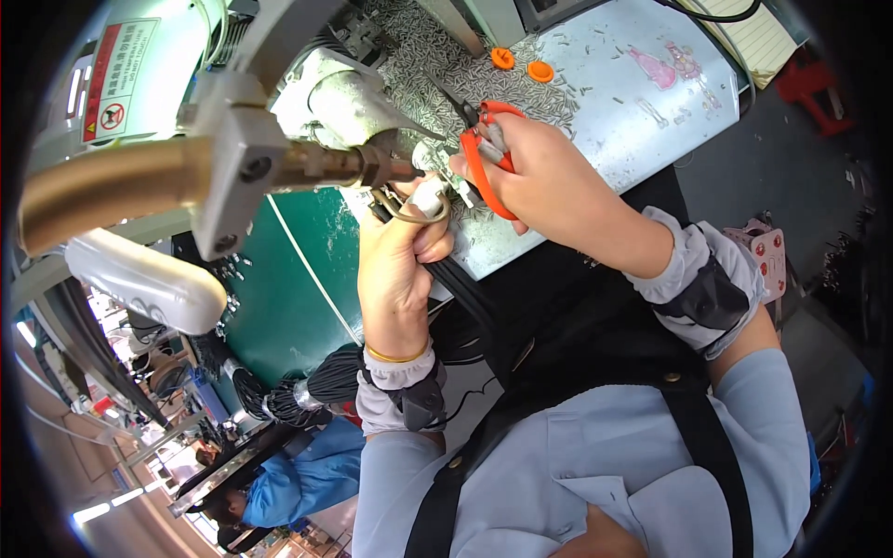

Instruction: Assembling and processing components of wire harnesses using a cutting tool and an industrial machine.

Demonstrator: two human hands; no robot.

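Observation:
My right hand (549, 177) grips a pair of scissors with orange handles (477, 175). Their dark, slightly parted blades point up and left, above a heap of small metal pins (409, 56). Beneath the machine's metal nozzle, my left hand (395, 251) is closed around black cable (458, 284), part of which trails down toward my apron. Whitish material shows at its fingertips, its exact kind unclear. A curved metal hook or ring (409, 212) crosses over those fingers. The two hands are close together, and the nozzle partly covers the left fingertips.
A brass-coloured tube and metal clamp block (237, 158) stand close on the left. Two small orange rings (540, 71) lie by the pins on the metal tray (605, 121). Bundled black cables (330, 377) rest along the green table (279, 288). A person in blue (312, 474) sits beyond.

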